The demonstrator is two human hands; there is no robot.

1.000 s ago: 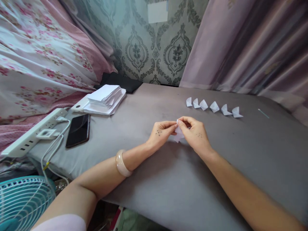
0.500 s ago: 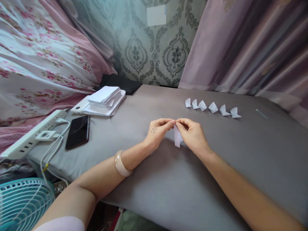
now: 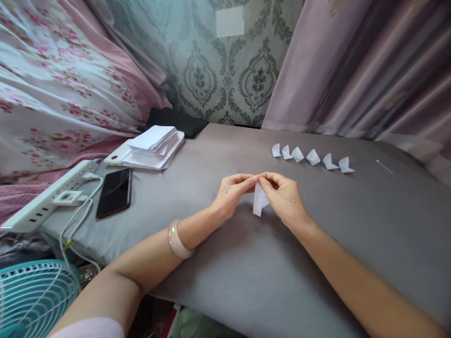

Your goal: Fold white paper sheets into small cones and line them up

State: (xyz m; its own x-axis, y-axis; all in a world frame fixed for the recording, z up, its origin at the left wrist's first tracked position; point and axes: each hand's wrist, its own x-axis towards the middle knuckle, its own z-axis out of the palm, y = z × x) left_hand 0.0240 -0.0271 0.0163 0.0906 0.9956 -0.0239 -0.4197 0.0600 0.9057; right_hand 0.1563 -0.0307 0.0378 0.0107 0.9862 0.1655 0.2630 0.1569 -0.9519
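Observation:
A small folded piece of white paper (image 3: 258, 201) is pinched between my two hands above the grey table. My left hand (image 3: 235, 191) grips its top edge with thumb and fingertips. From the other side, my right hand (image 3: 283, 195) pinches the same top edge, fingertips touching those of the left. A narrow strip of the paper hangs down below the fingers, with a slanted flap partly hidden behind the right thumb. Beyond my right hand, several folded white paper pieces (image 3: 313, 157) stand in a row.
On the left lie a stack of white paper (image 3: 153, 145), a black phone (image 3: 114, 193) and a white power strip (image 3: 49, 195) with cables. A cotton swab (image 3: 384, 166) rests at the right. A teal fan (image 3: 37, 298) stands below the table's left edge.
The hanging strip of paper has swung slightly left at its lower end, and more of the flap behind it shows. Both hands keep their pinch, nearly unmoved.

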